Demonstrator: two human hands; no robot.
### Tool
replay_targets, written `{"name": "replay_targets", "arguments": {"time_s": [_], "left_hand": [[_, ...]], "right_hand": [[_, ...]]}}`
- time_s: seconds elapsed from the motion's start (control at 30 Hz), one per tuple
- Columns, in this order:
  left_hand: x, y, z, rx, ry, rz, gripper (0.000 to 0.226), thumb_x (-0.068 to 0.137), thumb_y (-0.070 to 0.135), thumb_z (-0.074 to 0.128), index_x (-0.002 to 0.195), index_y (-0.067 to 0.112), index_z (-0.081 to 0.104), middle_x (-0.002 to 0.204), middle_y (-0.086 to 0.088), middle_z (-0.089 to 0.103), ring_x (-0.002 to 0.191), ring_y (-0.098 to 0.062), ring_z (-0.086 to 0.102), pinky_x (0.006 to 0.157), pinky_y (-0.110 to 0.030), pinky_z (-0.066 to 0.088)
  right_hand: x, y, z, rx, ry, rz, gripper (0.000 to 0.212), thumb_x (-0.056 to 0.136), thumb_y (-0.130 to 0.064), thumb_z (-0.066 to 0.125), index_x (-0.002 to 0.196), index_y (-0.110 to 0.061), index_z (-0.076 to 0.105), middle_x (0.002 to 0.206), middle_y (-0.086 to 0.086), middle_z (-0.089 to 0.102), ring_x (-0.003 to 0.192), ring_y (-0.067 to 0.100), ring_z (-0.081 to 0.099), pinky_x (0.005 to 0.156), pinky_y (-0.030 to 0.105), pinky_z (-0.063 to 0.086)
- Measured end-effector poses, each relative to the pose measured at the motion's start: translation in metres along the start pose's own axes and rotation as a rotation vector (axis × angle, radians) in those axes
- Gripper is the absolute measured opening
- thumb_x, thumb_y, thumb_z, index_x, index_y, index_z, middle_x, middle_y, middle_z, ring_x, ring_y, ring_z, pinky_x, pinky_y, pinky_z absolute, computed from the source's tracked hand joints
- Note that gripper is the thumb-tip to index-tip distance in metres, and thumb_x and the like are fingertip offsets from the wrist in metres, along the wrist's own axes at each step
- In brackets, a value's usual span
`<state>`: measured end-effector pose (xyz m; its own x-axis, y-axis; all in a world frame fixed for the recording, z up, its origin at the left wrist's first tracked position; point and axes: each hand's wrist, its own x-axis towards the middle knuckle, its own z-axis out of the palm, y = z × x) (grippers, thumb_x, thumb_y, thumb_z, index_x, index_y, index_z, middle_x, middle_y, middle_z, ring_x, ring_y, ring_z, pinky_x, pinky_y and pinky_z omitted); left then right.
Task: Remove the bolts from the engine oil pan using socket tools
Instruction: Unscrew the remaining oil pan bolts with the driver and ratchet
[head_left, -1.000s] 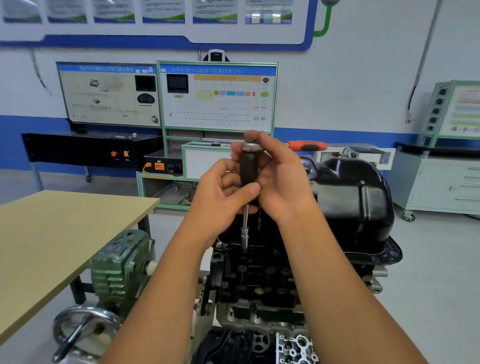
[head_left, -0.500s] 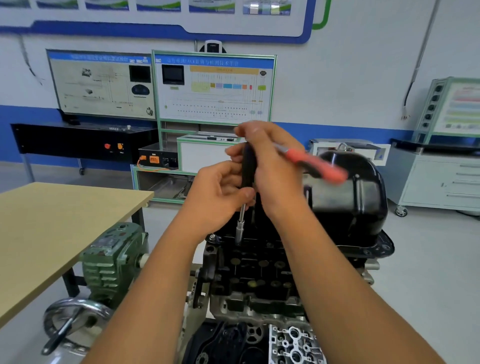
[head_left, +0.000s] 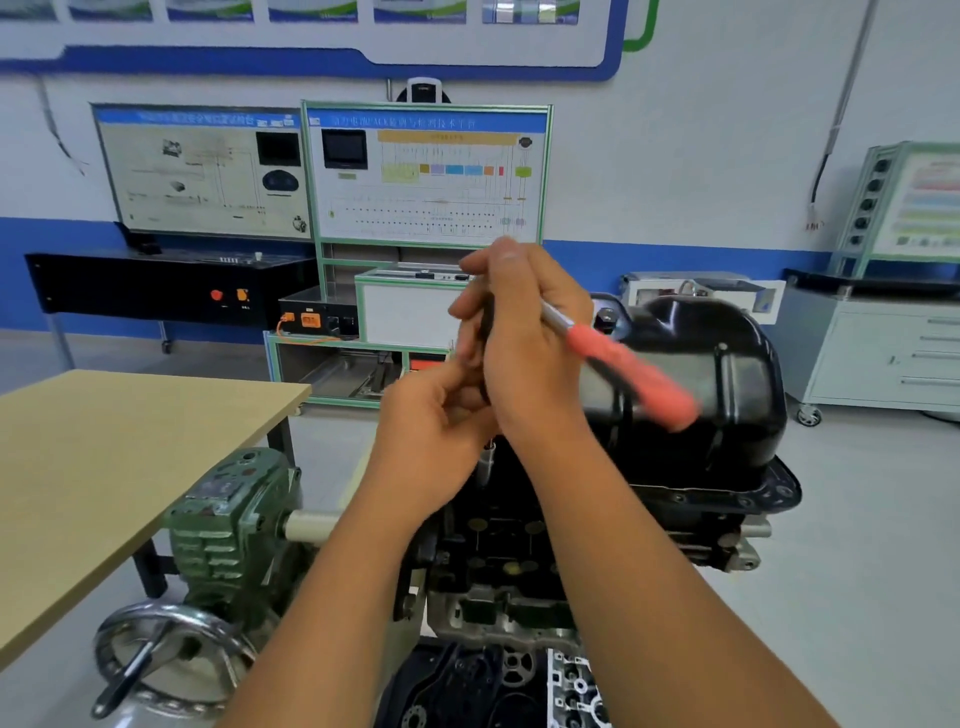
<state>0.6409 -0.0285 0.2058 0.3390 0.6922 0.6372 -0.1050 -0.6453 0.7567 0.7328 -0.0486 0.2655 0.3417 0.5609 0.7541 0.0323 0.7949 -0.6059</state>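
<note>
A glossy black oil pan (head_left: 727, 384) sits on top of an upturned engine block (head_left: 509, 561) on a stand. My right hand (head_left: 524, 343) grips the head of a ratchet wrench whose red handle (head_left: 628, 376) sticks out to the right, blurred. My left hand (head_left: 441, 421) holds the black extension just below it. The silver socket (head_left: 486, 463) at the tool's lower end meets the pan's left flange; the bolt under it is hidden.
A wooden table (head_left: 119, 457) stands at the left. A green gearbox (head_left: 234, 519) with a steel handwheel (head_left: 166, 660) sits beside the engine stand. Training panels (head_left: 426, 176) and a white drawer cabinet (head_left: 883, 358) line the far wall.
The red ratchet handle has swung from pointing away behind my hands round to the right and toward me. Both hands and the socket dropped a little toward the flange.
</note>
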Motion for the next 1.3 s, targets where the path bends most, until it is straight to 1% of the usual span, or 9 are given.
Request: {"name": "replay_targets", "arguments": {"time_s": [0.17,0.4,0.57,0.77,0.9,0.97,1.07,1.17,1.3], "left_hand": [[0.001,-0.002,-0.006,0.032,0.024,-0.071,0.015,0.083,-0.004,0.079,0.090,0.006,0.070,0.071,-0.017,0.071,0.079,-0.043,0.070,0.079,-0.054,0.059],[0.004,-0.010,0.006,0.145,0.079,-0.051,0.020,0.073,0.013,0.081,0.070,0.021,0.062,0.052,0.009,0.053,0.050,-0.009,0.043,0.055,-0.026,0.039],[0.005,-0.017,-0.002,0.200,-0.062,-0.064,0.013,0.085,0.005,0.079,0.084,0.018,0.074,0.068,0.011,0.065,0.059,-0.005,0.052,0.065,-0.025,0.046],[0.003,-0.024,-0.003,0.189,0.041,-0.056,0.037,0.081,0.009,0.083,0.061,0.032,0.061,0.051,0.017,0.053,0.048,0.000,0.046,0.053,-0.013,0.039],[0.001,-0.023,-0.005,0.177,0.011,-0.054,0.027,0.081,0.013,0.084,0.067,0.028,0.065,0.058,0.010,0.061,0.055,-0.008,0.054,0.060,-0.025,0.046],[0.004,-0.020,-0.010,0.204,-0.068,-0.047,0.030,0.082,0.012,0.083,0.068,0.032,0.065,0.058,0.015,0.059,0.056,-0.004,0.053,0.060,-0.020,0.044],[0.008,-0.020,-0.016,0.191,-0.095,-0.066,0.034,0.082,0.006,0.082,0.067,0.032,0.066,0.054,0.016,0.060,0.049,0.003,0.050,0.054,-0.010,0.040],[0.005,-0.024,-0.010,0.153,-0.012,-0.119,0.035,0.081,0.010,0.084,0.062,0.031,0.065,0.054,0.013,0.062,0.049,-0.006,0.054,0.058,-0.028,0.048],[0.000,-0.019,-0.011,0.137,-0.022,-0.071,0.017,0.079,0.029,0.082,0.075,0.043,0.072,0.067,0.010,0.070,0.057,-0.013,0.062,0.059,-0.038,0.057]], "right_hand": [[0.015,-0.012,-0.009,0.309,-0.315,0.406,0.040,0.101,-0.039,0.046,0.087,-0.015,0.074,0.068,0.010,0.066,0.046,0.021,0.053,0.049,0.026,0.041],[0.002,-0.003,-0.008,-0.330,0.089,-0.098,0.035,0.097,-0.050,0.055,0.078,-0.027,0.074,0.076,0.001,0.073,0.067,0.020,0.070,0.059,0.034,0.055],[0.019,-0.022,-0.015,0.351,-0.139,0.587,0.051,0.102,-0.048,0.048,0.078,-0.014,0.079,0.073,0.007,0.070,0.054,0.022,0.062,0.058,0.030,0.050],[0.001,-0.014,-0.009,-0.548,0.039,-0.060,0.051,0.096,-0.058,0.056,0.065,-0.020,0.064,0.061,-0.003,0.066,0.063,0.027,0.068,0.063,0.046,0.056],[0.010,-0.029,-0.003,0.156,-0.058,0.520,0.053,0.098,-0.055,0.053,0.073,-0.016,0.077,0.071,0.005,0.071,0.059,0.022,0.067,0.063,0.032,0.055],[0.012,-0.028,0.000,0.275,-0.090,0.609,0.055,0.102,-0.052,0.050,0.075,-0.013,0.078,0.073,0.007,0.070,0.056,0.019,0.062,0.060,0.030,0.052],[0.004,-0.020,0.003,-0.185,-0.016,0.197,0.036,0.099,-0.049,0.057,0.078,-0.028,0.077,0.082,-0.005,0.077,0.070,0.013,0.070,0.066,0.030,0.054],[0.003,-0.017,0.000,-0.552,-0.021,-0.187,0.015,0.093,-0.046,0.066,0.082,-0.040,0.074,0.077,-0.021,0.073,0.080,0.004,0.070,0.079,0.030,0.056],[0.013,-0.027,0.001,0.151,-0.083,0.407,0.048,0.103,-0.047,0.051,0.077,-0.018,0.079,0.077,0.003,0.074,0.067,0.021,0.068,0.072,0.040,0.056]]}}
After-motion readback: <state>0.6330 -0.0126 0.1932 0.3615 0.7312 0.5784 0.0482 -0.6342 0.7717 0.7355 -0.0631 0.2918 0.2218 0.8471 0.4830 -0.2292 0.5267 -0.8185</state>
